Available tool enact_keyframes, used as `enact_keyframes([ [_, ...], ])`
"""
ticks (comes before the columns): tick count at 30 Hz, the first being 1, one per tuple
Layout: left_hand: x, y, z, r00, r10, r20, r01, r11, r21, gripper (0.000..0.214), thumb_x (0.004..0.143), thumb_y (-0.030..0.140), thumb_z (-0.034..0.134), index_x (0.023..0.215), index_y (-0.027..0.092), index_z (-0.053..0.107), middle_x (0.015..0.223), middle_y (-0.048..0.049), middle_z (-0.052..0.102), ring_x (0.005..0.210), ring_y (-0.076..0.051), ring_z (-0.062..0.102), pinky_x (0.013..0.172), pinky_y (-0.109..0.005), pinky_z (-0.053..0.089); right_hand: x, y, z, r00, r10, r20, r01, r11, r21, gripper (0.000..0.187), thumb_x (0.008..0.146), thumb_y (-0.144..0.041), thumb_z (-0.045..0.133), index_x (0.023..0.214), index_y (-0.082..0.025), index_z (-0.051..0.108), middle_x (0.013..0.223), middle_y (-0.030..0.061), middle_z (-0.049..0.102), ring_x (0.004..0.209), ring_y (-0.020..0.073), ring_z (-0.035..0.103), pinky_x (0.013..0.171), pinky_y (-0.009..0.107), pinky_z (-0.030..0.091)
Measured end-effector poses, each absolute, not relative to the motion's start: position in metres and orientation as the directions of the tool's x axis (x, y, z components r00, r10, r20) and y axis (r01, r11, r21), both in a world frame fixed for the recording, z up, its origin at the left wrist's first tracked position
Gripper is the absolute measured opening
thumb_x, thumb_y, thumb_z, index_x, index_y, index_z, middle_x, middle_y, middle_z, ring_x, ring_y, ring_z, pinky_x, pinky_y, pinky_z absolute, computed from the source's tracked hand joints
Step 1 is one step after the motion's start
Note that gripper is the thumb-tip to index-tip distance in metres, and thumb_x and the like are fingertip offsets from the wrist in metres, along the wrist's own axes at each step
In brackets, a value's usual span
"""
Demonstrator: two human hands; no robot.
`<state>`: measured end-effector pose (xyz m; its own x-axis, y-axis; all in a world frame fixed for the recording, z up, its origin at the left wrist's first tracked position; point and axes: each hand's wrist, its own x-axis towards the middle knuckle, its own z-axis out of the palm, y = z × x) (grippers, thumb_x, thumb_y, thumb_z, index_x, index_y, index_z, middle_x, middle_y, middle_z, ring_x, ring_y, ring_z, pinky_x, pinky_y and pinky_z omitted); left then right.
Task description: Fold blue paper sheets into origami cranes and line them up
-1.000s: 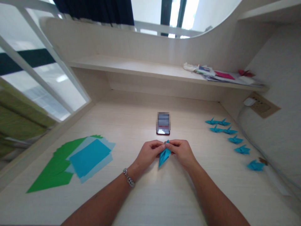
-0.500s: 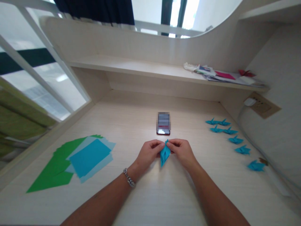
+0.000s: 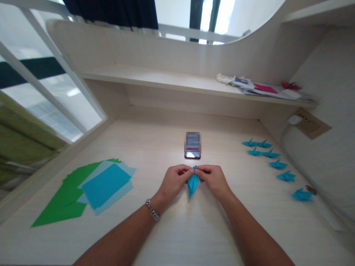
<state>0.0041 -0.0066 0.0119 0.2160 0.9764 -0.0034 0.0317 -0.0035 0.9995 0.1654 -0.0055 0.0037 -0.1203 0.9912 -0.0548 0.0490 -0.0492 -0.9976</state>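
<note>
We pinch a narrow, diamond-shaped piece of folded blue paper [image 3: 193, 186] in both hands, centred before us, its small tip at twelve o'clock between our fingertips and its long point at six. Our left hand [image 3: 177, 180] grips the upper edge from the nine o'clock side, thumb and finger closed on the paper; our right hand [image 3: 213, 179] closes on it from three o'clock. Whether its lower point touches the pale wood-grain worktop [image 3: 172, 232], we cannot tell. The likeliest trouble, we judge, is in that small tip: thin layers under two pinches could tear or crease askew if our hands pull unevenly. Squeezing too hard could also flatten the folds, while a loose pinch could let the layers spring apart. Just beyond, at twelve o'clock, lies a dark, flat phone [image 3: 192, 147], near enough for our knuckles to nudge if we push forward. The small blue folded-paper birds [image 3: 277, 164], between two and just past three o'clock, could topple if our right forearm swings wide. At nine o'clock, the loose blue paper sheets [image 3: 107, 186] overlap green paper sheets [image 3: 59, 201]; a sweeping left sleeve-less forearm could scatter them.
</note>
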Motion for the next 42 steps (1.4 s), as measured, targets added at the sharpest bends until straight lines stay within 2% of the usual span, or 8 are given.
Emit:
enact_keyframes([
  [7, 0.006, -0.006, 0.010, 0.217, 0.975, -0.043, -0.018, 0.048, 0.999, 0.022, 0.077, 0.033, 0.067, 0.077, 0.011, 0.071, 0.071, -0.0062, 0.068, 0.063, -0.015, 0.058, 0.059, -0.025, 0.047, 0.163, -0.005, 0.004, -0.064, 0.992, -0.105, -0.074, -0.110, -0.991, 0.023, 0.067, -0.034, 0.073, 0.079, -0.015, 0.073, 0.068, 0.0036, 0.069, 0.058, 0.0143, 0.058, 0.057, 0.028, 0.048],
  [14, 0.006, -0.004, 0.003, 0.262, 0.953, -0.153, -0.126, 0.191, 0.973, 0.029, 0.079, 0.039, 0.063, 0.083, 0.011, 0.071, 0.073, -0.0080, 0.068, 0.066, -0.017, 0.061, 0.061, -0.029, 0.049, 0.165, -0.006, 0.006, -0.094, 0.991, -0.092, -0.053, -0.097, -0.994, 0.025, 0.067, -0.034, 0.074, 0.083, -0.015, 0.075, 0.070, 0.0055, 0.071, 0.058, 0.0153, 0.060, 0.058, 0.029, 0.049],
  [26, 0.004, -0.003, 0.002, 0.263, 0.963, -0.055, -0.005, 0.059, 0.998, 0.026, 0.080, 0.036, 0.063, 0.073, 0.011, 0.067, 0.060, -0.0022, 0.059, 0.054, -0.011, 0.050, 0.052, -0.023, 0.039, 0.165, -0.007, 0.008, -0.107, 0.990, -0.095, 0.013, -0.095, -0.995, 0.024, 0.068, -0.033, 0.073, 0.082, -0.015, 0.075, 0.068, 0.0052, 0.071, 0.055, 0.0137, 0.057, 0.055, 0.027, 0.045],
  [34, 0.005, -0.005, 0.003, 0.234, 0.972, 0.013, 0.043, -0.024, 0.999, 0.024, 0.082, 0.034, 0.059, 0.076, 0.012, 0.065, 0.067, -0.0030, 0.061, 0.061, -0.013, 0.053, 0.057, -0.024, 0.044, 0.163, -0.007, 0.005, -0.121, 0.990, -0.072, 0.031, -0.069, -0.997, 0.023, 0.070, -0.034, 0.071, 0.079, -0.014, 0.075, 0.067, 0.0052, 0.069, 0.054, 0.0128, 0.055, 0.054, 0.026, 0.044],
  [42, 0.007, -0.006, 0.008, 0.215, 0.976, 0.022, 0.088, -0.042, 0.995, 0.025, 0.083, 0.035, 0.057, 0.075, 0.013, 0.066, 0.066, -0.0021, 0.061, 0.060, -0.013, 0.052, 0.056, -0.024, 0.043, 0.160, -0.008, 0.007, -0.036, 0.996, -0.077, -0.007, -0.077, -0.997, 0.023, 0.067, -0.034, 0.072, 0.078, -0.014, 0.074, 0.065, 0.0043, 0.069, 0.055, 0.0141, 0.058, 0.053, 0.026, 0.046],
])
